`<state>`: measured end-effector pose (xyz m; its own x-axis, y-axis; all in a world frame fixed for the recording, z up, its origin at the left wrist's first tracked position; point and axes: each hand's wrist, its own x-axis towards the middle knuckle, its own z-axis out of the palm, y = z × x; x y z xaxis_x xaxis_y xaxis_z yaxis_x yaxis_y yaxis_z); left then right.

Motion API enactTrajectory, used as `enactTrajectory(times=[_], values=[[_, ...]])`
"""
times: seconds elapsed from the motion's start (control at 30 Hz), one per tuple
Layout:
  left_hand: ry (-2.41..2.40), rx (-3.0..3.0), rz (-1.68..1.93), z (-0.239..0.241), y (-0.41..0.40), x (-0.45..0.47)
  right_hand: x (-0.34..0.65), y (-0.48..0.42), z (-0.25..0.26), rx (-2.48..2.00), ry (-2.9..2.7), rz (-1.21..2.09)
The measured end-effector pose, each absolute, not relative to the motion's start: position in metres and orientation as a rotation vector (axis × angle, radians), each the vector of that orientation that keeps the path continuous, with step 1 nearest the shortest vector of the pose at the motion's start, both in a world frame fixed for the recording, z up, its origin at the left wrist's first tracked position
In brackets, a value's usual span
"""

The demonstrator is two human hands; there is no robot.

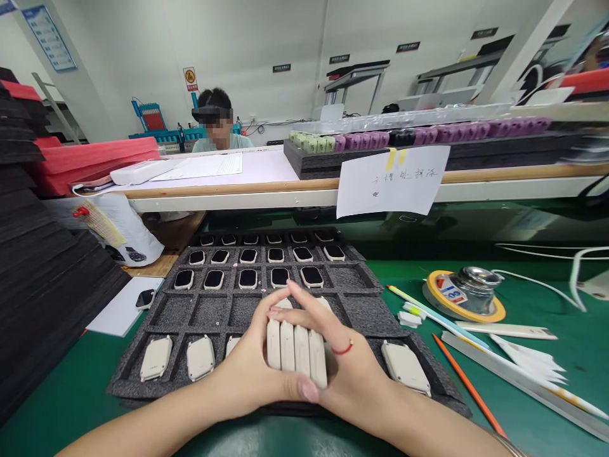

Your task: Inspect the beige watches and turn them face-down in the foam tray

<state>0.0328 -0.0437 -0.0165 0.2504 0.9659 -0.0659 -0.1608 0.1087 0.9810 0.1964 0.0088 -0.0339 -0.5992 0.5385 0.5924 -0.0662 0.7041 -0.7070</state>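
Observation:
A row of several beige smartwatch cases (295, 349), pressed side by side and standing on edge, is held above the foam tray. My left hand (247, 374) closes on the row from the left, and my right hand (354, 365) closes on it from the right, with a red string round its wrist. Fingertips of both hands meet over the top. Below lies a dark grey foam tray (364, 311) with square pockets. Watches with black screens (248, 278) fill much of its back rows, while cases lying back side up (156, 357) sit in the front row. My hands hide some middle pockets.
Stacked black foam trays (42, 273) rise at the left, beside white paper (124, 304) with one watch (145, 298). At right are a tape roll (440, 301), an orange stick (469, 384) and white strips. A shelf (238, 197) crosses ahead; a person (221, 130) is behind it.

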Motion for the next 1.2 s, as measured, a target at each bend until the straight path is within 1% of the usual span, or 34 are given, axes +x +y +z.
enactTrajectory(times=[0.1,0.17,0.3,0.43,0.53,0.67,0.73,0.8,1.03,1.2], values=[[0.961,1.049,1.018,-0.014,-0.039,0.033,0.195,0.009,-0.039,-0.216,-2.209,0.644],[0.961,1.014,1.023,-0.012,-0.038,0.035,0.194,0.008,-0.039,-0.23,-2.229,0.597],[0.868,0.722,1.086,-0.01,-0.04,0.036,0.194,0.01,-0.032,-0.333,-2.185,0.754],[0.792,0.493,1.128,-0.008,-0.042,0.032,0.197,0.015,-0.022,-0.379,-2.102,0.781],[0.807,0.422,1.138,-0.009,-0.043,0.028,0.198,0.017,-0.018,-0.414,-2.036,0.866],[0.821,0.433,1.131,-0.012,-0.043,0.025,0.199,0.017,-0.014,-0.463,-1.958,1.121],[0.837,0.413,1.129,-0.013,-0.044,0.026,0.199,0.017,-0.013,-0.452,-1.907,1.195],[0.833,0.402,1.127,-0.012,-0.044,0.026,0.199,0.018,-0.011,-0.422,-1.892,1.194],[0.82,0.332,1.136,-0.009,-0.044,0.027,0.2,0.02,-0.01,-0.431,-1.932,1.047],[0.813,0.328,1.144,-0.009,-0.043,0.028,0.2,0.021,-0.012,-0.439,-1.851,0.923]])
